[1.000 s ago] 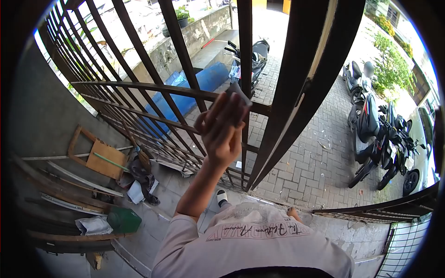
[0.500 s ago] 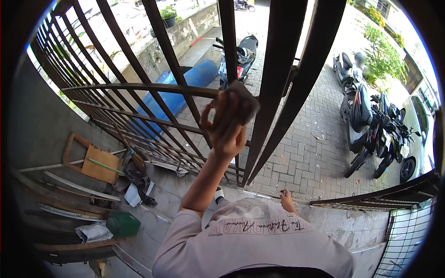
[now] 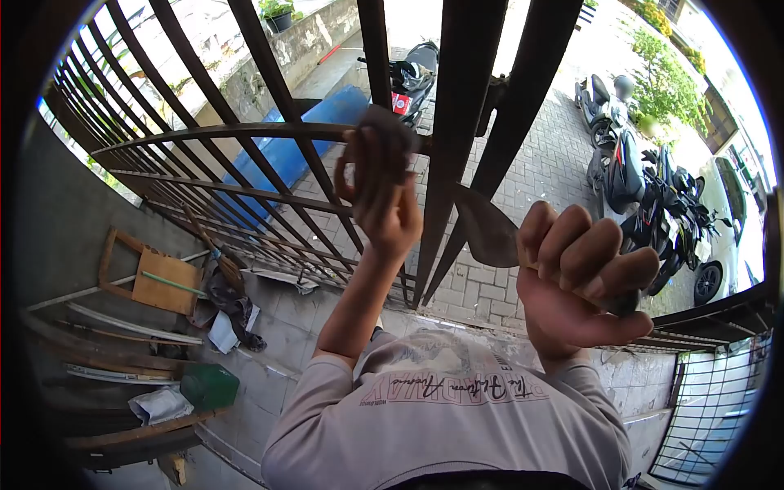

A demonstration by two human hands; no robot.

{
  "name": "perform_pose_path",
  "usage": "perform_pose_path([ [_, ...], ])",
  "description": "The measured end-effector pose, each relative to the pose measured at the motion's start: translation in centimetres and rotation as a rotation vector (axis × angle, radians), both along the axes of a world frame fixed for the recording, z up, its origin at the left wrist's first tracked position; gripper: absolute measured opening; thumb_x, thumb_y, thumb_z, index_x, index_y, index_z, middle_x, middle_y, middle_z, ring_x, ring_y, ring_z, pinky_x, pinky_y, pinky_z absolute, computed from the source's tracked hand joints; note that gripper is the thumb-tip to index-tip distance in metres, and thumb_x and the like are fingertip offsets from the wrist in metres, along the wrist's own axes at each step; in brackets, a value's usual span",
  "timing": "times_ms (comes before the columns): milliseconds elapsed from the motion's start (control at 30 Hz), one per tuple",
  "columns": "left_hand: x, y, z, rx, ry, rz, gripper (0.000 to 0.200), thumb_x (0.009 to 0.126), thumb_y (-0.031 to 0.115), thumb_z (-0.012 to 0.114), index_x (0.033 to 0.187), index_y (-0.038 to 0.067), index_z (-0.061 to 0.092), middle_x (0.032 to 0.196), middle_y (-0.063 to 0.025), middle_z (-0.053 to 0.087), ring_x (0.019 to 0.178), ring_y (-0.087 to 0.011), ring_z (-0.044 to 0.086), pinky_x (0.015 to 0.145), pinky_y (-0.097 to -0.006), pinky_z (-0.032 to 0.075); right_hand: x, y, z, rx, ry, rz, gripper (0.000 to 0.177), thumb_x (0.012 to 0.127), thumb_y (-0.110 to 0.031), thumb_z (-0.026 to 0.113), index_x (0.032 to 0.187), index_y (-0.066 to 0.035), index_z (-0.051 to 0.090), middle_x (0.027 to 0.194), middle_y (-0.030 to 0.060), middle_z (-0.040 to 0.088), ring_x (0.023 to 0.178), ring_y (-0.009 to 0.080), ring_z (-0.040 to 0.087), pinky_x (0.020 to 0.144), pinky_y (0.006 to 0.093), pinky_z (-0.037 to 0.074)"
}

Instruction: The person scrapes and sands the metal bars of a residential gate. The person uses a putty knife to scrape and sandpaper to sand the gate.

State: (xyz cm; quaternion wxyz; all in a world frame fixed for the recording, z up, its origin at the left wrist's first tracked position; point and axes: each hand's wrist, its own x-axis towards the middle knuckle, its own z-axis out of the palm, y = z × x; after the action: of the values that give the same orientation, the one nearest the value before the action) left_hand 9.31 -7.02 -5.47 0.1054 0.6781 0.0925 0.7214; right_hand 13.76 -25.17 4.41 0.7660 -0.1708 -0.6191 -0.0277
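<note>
My left hand [image 3: 382, 200] is raised at the metal gate [image 3: 459, 122], its fingers wrapped round a dark brown block-like piece [image 3: 387, 135] whose exact kind I cannot make out. The block is close to the horizontal rail; whether it touches cannot be told. My right hand [image 3: 584, 282] is closed round the handle of a putty knife [image 3: 487, 227], with the palm side towards me. Its wide, flat blade points left, its tip near the gate's upright. The dark handle end shows below my fingers, while the rest is hidden in the grip.
Beyond the bars stand a motorcycle [image 3: 415, 77] and a blue barrel [image 3: 282, 155]. Several motorcycles [image 3: 629, 175] and a white car [image 3: 725, 216] are parked at right. A broom [image 3: 226, 265], a wooden frame [image 3: 122, 253], planks and a green container [image 3: 210, 386] lie along the left wall.
My right hand has come up from low beside the shirt, bringing the putty knife into view near the gate. My left hand, with the block, appears slightly further left as the view shifts.
</note>
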Motion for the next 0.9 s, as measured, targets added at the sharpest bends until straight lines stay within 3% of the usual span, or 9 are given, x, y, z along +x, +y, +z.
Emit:
perform_pose_path([
  [33, -0.1, -0.7, -0.4, 0.165, 0.174, 0.010, 0.029, 0.099, 0.016, 0.056, 0.124, 0.012, 0.070, 0.133, -0.0181, 0.065, 0.136, -0.0339, 0.052, 0.118, -0.0477, 0.017, -0.3, 0.9, 1.1, 0.073, -0.037, 0.019, 0.051, 0.101, -0.065, 0.038, 0.089, -0.016, 0.040, 0.075, 0.0031, 0.041, 0.061, 0.0143, 0.039, 0.056, 0.0322, 0.036],
  [133, -0.6, 2.2, -0.1, 0.139, 0.116, 0.126, 0.029, 0.099, 0.018, 0.058, 0.125, 0.012, 0.070, 0.133, -0.0157, 0.065, 0.135, -0.0312, 0.054, 0.118, -0.0475, 0.018, -1.1, 2.6, 3.4, 0.084, -0.051, -0.006, 0.048, 0.103, -0.062, 0.035, 0.090, -0.016, 0.042, 0.075, 0.0032, 0.042, 0.060, 0.0140, 0.040, 0.052, 0.0321, 0.035],
  [233, -0.6, 1.9, 0.0, -0.234, -0.115, 0.040, 0.027, 0.099, 0.018, 0.058, 0.121, 0.008, 0.070, 0.133, -0.0161, 0.065, 0.134, -0.0319, 0.055, 0.116, -0.0500, 0.021, -0.1, 3.5, 3.9, 0.104, -0.116, -0.068, 0.046, 0.104, -0.058, 0.032, 0.091, -0.015, 0.044, 0.075, 0.0029, 0.042, 0.060, 0.0142, 0.040, 0.052, 0.0322, 0.036],
  [300, 0.2, -1.3, -0.7, 0.163, 0.186, 0.016, 0.023, 0.099, 0.014, 0.057, 0.114, 0.002, 0.070, 0.132, -0.0158, 0.066, 0.134, -0.0340, 0.055, 0.115, -0.0531, 0.023, 0.1, 3.7, 4.0, 0.110, -0.106, -0.091, 0.047, 0.104, -0.058, 0.030, 0.093, -0.015, 0.046, 0.076, 0.0026, 0.042, 0.060, 0.0140, 0.040, 0.053, 0.0323, 0.035],
  [367, -0.2, 0.2, -0.5, 0.206, 0.155, 0.037, 0.021, 0.100, 0.013, 0.056, 0.110, 0.001, 0.070, 0.132, -0.0160, 0.066, 0.134, -0.0348, 0.054, 0.114, -0.0535, 0.024, 0.3, 3.6, 4.2, 0.113, -0.073, -0.105, 0.047, 0.104, -0.058, 0.031, 0.093, -0.015, 0.047, 0.075, 0.0024, 0.042, 0.059, 0.0136, 0.039, 0.053, 0.0324, 0.033],
  [467, -0.1, 4.7, 0.9, -0.067, -0.203, 0.229, 0.026, 0.102, 0.019, 0.052, 0.113, 0.004, 0.070, 0.132, -0.0159, 0.066, 0.134, -0.0329, 0.055, 0.114, -0.0452, 0.025, 0.2, 2.9, 3.8, 0.108, -0.029, -0.153, 0.048, 0.104, -0.057, 0.030, 0.092, -0.015, 0.049, 0.074, 0.0019, 0.041, 0.058, 0.0131, 0.038, 0.054, 0.0324, 0.033],
  [600, -1.2, -0.2, 1.6, 0.117, 0.128, 0.040, 0.031, 0.104, 0.015, 0.045, 0.122, 0.001, 0.067, 0.132, -0.0137, 0.067, 0.134, -0.0366, 0.054, 0.113, -0.0454, 0.025, 0.1, 3.0, 3.8, 0.115, 0.010, -0.150, 0.046, 0.104, -0.054, 0.031, 0.091, -0.014, 0.049, 0.072, 0.0019, 0.041, 0.056, 0.0132, 0.038, 0.054, 0.0323, 0.034],
  [767, -3.3, 4.6, 2.8, 0.034, 0.097, 0.223, 0.031, 0.103, 0.014, 0.046, 0.124, 0.000, 0.066, 0.129, -0.0124, 0.068, 0.136, -0.0364, 0.052, 0.114, -0.0458, 0.024, 0.0, 2.6, 3.6, 0.117, 0.060, -0.117, 0.043, 0.105, -0.050, 0.031, 0.092, -0.013, 0.050, 0.071, 0.0025, 0.041, 0.056, 0.0138, 0.039, 0.053, 0.0330, 0.035],
  [900, -2.5, 1.4, 2.9, 0.057, 0.075, -0.009, 0.030, 0.103, 0.012, 0.047, 0.124, 0.003, 0.067, 0.129, -0.0089, 0.068, 0.135, -0.0345, 0.053, 0.115, -0.0448, 0.024, -0.6, 3.8, 3.8, 0.109, 0.103, -0.070, 0.042, 0.104, -0.049, 0.031, 0.091, -0.013, 0.049, 0.070, 0.0028, 0.041, 0.055, 0.0140, 0.039, 0.053, 0.0330, 0.034],
])
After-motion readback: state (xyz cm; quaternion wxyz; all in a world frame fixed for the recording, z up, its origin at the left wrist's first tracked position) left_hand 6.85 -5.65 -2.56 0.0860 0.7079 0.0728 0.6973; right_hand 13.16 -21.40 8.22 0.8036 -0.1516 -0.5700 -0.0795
